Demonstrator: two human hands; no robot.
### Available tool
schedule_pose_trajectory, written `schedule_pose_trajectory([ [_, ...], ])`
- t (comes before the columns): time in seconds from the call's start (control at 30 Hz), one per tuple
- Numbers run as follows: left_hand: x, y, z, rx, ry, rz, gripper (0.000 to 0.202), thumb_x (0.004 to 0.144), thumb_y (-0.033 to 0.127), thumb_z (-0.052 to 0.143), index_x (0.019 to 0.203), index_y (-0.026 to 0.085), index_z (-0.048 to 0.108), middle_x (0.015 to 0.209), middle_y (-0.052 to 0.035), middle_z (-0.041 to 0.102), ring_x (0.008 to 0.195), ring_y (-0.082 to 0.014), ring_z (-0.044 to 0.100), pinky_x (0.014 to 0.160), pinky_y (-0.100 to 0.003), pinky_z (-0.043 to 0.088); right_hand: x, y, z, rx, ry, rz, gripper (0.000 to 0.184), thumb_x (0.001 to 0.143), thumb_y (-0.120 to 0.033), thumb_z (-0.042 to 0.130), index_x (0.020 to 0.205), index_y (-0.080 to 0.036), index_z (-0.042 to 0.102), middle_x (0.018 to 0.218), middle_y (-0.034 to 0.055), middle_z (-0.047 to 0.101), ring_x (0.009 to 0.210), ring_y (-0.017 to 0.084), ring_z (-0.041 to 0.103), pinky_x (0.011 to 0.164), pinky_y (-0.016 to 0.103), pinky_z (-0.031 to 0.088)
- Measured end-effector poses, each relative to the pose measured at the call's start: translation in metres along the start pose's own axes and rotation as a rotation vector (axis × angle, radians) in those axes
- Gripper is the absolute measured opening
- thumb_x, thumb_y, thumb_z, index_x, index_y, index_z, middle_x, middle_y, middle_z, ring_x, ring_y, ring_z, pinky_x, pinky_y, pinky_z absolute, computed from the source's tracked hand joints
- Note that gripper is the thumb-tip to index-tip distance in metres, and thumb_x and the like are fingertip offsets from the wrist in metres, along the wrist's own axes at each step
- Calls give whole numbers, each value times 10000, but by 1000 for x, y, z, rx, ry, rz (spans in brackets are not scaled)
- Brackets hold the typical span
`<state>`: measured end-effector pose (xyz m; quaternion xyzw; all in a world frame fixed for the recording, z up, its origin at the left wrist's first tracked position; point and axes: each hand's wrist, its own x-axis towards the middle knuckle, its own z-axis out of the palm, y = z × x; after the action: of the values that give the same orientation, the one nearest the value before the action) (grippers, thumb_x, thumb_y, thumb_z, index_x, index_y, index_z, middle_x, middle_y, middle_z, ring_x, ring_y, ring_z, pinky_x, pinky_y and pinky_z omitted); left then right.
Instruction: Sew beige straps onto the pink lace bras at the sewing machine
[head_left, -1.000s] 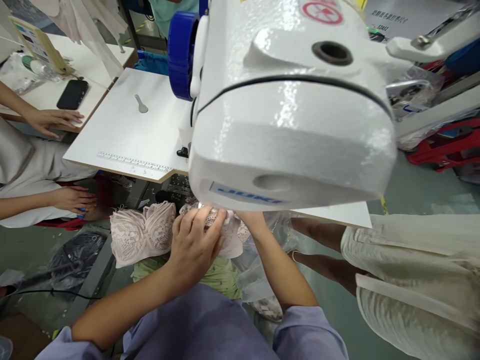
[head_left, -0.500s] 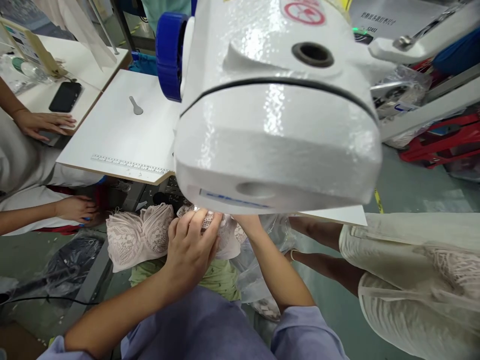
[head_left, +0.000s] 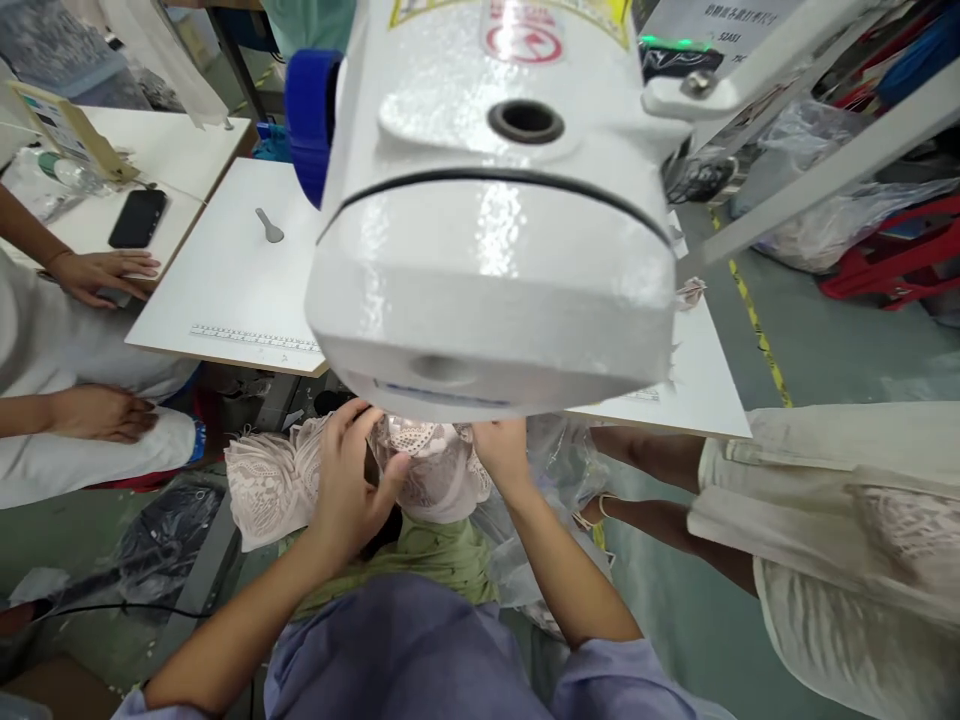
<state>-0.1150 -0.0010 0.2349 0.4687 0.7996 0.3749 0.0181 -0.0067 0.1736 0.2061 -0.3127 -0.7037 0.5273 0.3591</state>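
Pale pink lace bra (head_left: 442, 485) hangs below the sewing machine head (head_left: 491, 290), which covers its upper part. At its left side is my left hand (head_left: 352, 490), thumb and fingers apart, the fingertips near the lace. My right hand (head_left: 504, 450) is closed at the bra's right edge; its fingertips are partly hidden under the machine. To the left of my left hand lies a stack of similar lace bras (head_left: 270, 480). Green patterned cloth (head_left: 420, 560) lies across my lap beneath the bra.
A white worktop (head_left: 225, 270) carries a ruler (head_left: 255, 337) and a small grey spoon-shaped piece (head_left: 270, 228). On the left, a seated person's hand (head_left: 101, 275) rests by a phone (head_left: 138, 218). Another person in light clothing (head_left: 840, 520) is close at right. Clear plastic (head_left: 555, 470) hangs beside my right arm.
The view has shifted, putting the machine further left. My left hand has moved left off the bra's front and its thumb has spread, uncovering more lace. More of my right hand shows.
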Motion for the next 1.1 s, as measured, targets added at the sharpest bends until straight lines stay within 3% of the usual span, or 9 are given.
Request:
schedule_pose_trajectory([
  [0.17, 12, -21, 4, -488, -195, -340, 485, 1012, 529, 357, 1309, 194, 545, 1242, -129, 642, 1221, -257, 578, 1006, -388, 496, -30, 23, -5, 111, 20, 32, 239, 934, -413, 605, 1068, -216, 615, 1070, 84, 635, 983, 212, 618, 892, 369, 505],
  [0.27, 16, -22, 1, -549, -279, -412, 499, 991, 571, 377, 1212, 195, 618, 1144, -109, 687, 1164, -265, 610, 933, -363, 532, -39, 25, -6, 110, 8, 30, 239, 933, -421, 610, 1051, -213, 613, 1031, 78, 628, 946, 208, 613, 863, 364, 505],
  [0.57, 13, -16, 4, -558, -298, -409, 367, 896, 501, 582, 1090, 189, 564, 1033, -69, 680, 904, -207, 652, 766, -312, 527, -43, 8, -3, 72, -21, -30, 239, 910, -431, 630, 1033, -226, 613, 1010, 71, 617, 935, 214, 610, 863, 369, 506],
  [0.9, 12, -7, -8, -365, -286, -334, 366, 918, 507, 554, 1094, 186, 557, 1022, -63, 643, 936, -212, 617, 822, -324, 478, -35, -10, 2, 39, -57, -27, 275, 875, -445, 660, 1017, -226, 572, 968, 40, 628, 925, 204, 617, 851, 347, 488],
  [1.1, 10, -10, -11, -365, -284, -309, 396, 926, 526, 527, 1130, 188, 561, 1050, -74, 634, 949, -227, 609, 830, -330, 472, -33, -15, 6, 41, -55, 11, 327, 849, -462, 676, 1028, -218, 552, 944, 37, 618, 878, 196, 600, 802, 332, 480],
])
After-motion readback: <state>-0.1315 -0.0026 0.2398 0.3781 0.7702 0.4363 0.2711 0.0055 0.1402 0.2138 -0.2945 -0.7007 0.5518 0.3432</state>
